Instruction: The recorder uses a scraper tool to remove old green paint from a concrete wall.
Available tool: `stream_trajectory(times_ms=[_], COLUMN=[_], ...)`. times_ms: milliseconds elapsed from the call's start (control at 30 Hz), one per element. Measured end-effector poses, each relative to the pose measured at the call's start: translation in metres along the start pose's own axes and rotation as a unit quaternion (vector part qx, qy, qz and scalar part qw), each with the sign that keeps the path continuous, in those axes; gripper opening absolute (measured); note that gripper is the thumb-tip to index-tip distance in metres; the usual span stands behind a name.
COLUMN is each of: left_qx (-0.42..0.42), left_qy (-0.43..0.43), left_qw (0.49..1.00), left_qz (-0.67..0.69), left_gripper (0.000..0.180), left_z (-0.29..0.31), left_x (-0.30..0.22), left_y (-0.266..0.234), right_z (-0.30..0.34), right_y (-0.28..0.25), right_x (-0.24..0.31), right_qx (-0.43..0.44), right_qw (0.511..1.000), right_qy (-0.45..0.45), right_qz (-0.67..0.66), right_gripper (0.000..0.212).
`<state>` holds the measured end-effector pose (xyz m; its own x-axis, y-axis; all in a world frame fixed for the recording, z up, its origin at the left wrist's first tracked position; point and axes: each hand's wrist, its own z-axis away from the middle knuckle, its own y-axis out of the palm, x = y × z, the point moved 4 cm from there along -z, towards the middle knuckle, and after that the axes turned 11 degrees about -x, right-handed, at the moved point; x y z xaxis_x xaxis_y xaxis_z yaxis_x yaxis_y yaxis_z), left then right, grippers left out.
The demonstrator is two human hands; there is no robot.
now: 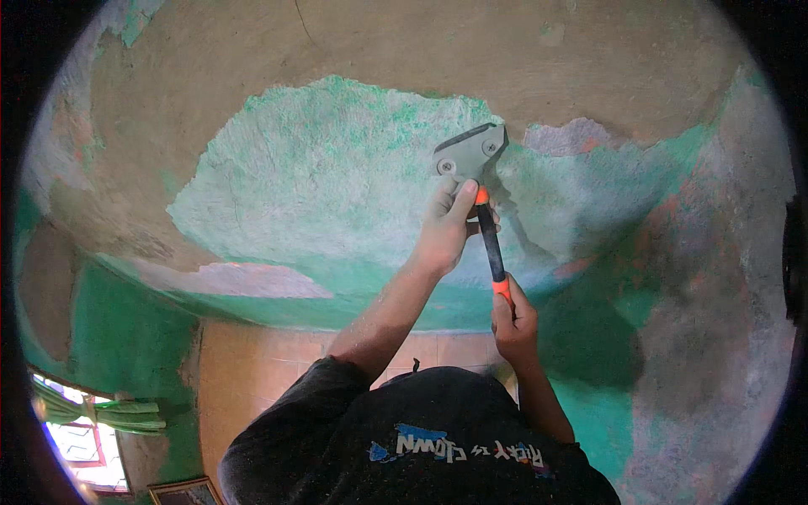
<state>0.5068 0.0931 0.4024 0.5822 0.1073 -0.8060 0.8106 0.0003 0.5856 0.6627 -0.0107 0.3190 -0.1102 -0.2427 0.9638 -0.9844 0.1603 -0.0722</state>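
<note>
A paint scraper (491, 240) with a grey metal head, two screws and a black and orange handle is held up against the wall (320, 160). Its blade edge lies at the upper border of a whitish-green paint patch, close to bare brown plaster. My left hand (449, 223) is closed round the neck of the scraper just under the head, thumb on top. Lower down, my right hand (514, 324) grips the orange end of the handle. Some fingers of both hands are hidden behind the tool.
Bare brown plaster (404, 42) spreads above the patch, with a thin crack. Another green and grey peeling area continues to the right. At lower left are a window (84, 446) with a green curtain (126, 416) and a picture frame (185, 491). Floor tiles (269, 349) show below.
</note>
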Motion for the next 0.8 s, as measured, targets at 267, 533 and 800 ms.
stream_trajectory(times_ms=[267, 533, 800], left_qx=[0.012, -0.009, -0.017], left_qy=[0.019, 0.037, 0.043], left_qw=[1.000, 0.999, 0.999], left_qz=[0.005, 0.016, 0.010], left_gripper=[0.022, 0.022, 0.024], left_z=[0.000, -0.001, 0.000], left_x=[-0.003, -0.008, -0.011], left_y=[0.002, 0.004, 0.007], right_z=[-0.006, -0.011, -0.015], right_y=[-0.005, -0.009, -0.010], right_x=[0.017, 0.023, 0.026], right_qx=[-0.006, 0.012, 0.006], right_qw=[0.998, 0.997, 0.997], right_qy=[-0.055, -0.043, -0.037], right_qz=[0.035, 0.067, 0.067], right_gripper=[0.042, 0.044, 0.043])
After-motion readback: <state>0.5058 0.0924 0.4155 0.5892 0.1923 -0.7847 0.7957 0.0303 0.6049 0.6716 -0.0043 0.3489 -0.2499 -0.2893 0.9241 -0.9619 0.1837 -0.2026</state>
